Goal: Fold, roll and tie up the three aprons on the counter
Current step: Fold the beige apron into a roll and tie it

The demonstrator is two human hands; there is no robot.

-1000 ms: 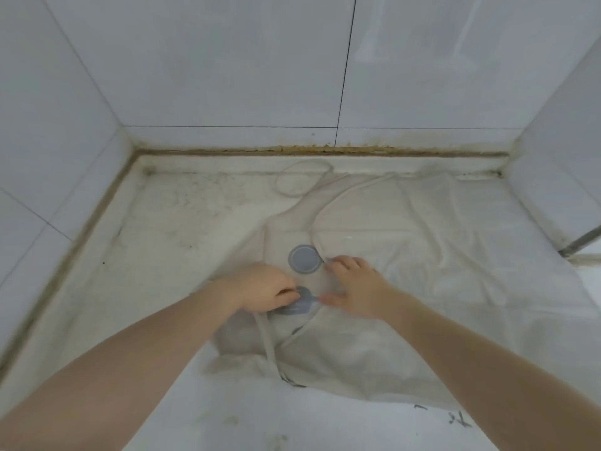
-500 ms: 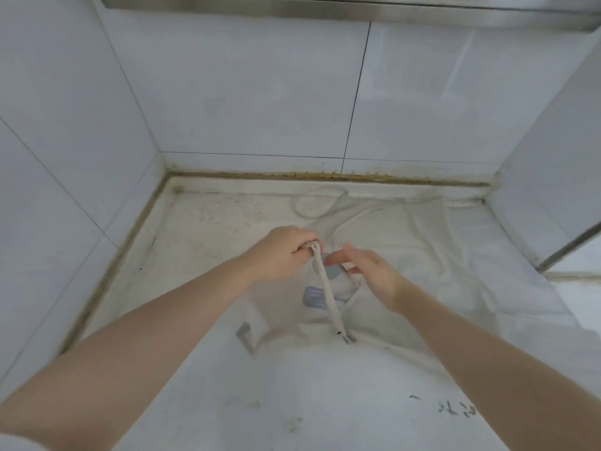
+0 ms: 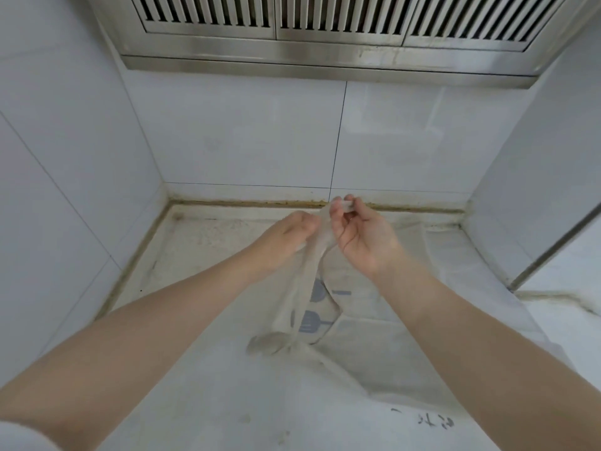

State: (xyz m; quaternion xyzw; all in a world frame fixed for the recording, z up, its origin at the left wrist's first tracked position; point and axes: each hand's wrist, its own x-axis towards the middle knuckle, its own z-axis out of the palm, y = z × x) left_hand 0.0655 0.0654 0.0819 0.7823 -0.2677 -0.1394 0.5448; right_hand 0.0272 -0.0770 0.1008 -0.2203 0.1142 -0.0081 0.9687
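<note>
- One counter (image 3: 208, 402), pale and stained, fills a corner of white wall tiles (image 3: 247, 141), with a slatted steel vent hood (image 3: 325, 37) overhead.
- One cream apron (image 3: 400, 340) lies spread over the right and middle of the counter, below and in front of both hands; blue utensil prints (image 3: 309, 320) show on its raised, bunched part.
- Two bare forearms reach in from the lower corners and meet above the apron.
- Left hand (image 3: 286, 236) is curled, its fingers gripping the gathered cloth that rises from the counter.
- Right hand (image 3: 361, 236), palm toward the camera, pinches the apron's strap (image 3: 343, 205) at its fingertips, just beside the left hand.
- Some dark handwritten marks (image 3: 429, 419) sit on the counter near the right forearm.
</note>
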